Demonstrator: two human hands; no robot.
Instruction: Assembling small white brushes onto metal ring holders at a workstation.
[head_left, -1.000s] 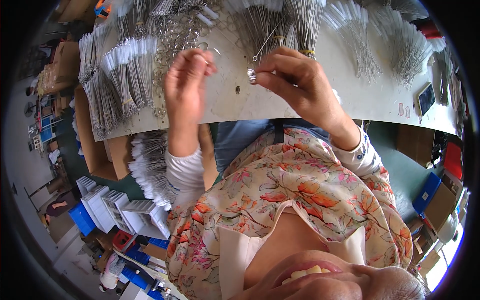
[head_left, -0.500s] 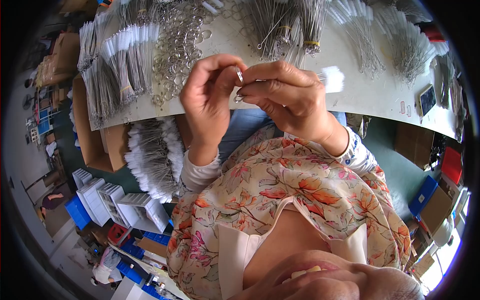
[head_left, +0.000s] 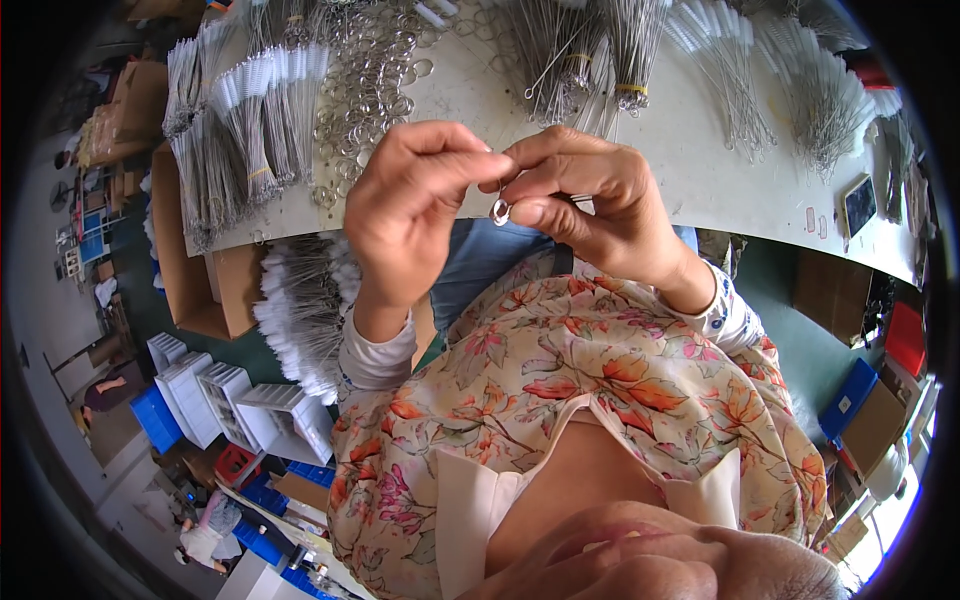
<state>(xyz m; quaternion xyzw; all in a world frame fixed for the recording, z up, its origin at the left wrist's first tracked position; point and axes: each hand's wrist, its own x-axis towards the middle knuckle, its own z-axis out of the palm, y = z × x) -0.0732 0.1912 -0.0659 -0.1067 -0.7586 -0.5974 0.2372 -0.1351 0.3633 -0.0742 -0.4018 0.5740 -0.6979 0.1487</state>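
My two hands meet over the near table edge. My right hand (head_left: 610, 205) is closed around a thin wire-stemmed brush; a bit of its stem (head_left: 580, 198) shows between the fingers, and its bristles are hidden. A small shiny metal loop (head_left: 500, 211) sticks out by the right thumb tip; I cannot tell whether it is a split ring, the brush's wire eye, or both. My left hand (head_left: 410, 205) pinches thumb and forefinger just above that loop, touching the right fingertips. What sits in this pinch is hidden. Loose metal rings (head_left: 365, 100) lie in a heap beyond my left hand.
Bundles of wire brushes (head_left: 255, 120) lie at the table's left, more bundles (head_left: 630, 60) at the back, and loose brushes (head_left: 815, 110) at the right. A phone (head_left: 859, 206) rests near the right edge. Below left are a cardboard box (head_left: 190, 290) and piled brushes (head_left: 300, 310).
The ring seen in my left fingers no longer shows there; a shiny loop now shows lower, by my right thumb. The white bristles behind my right hand have gone from view.
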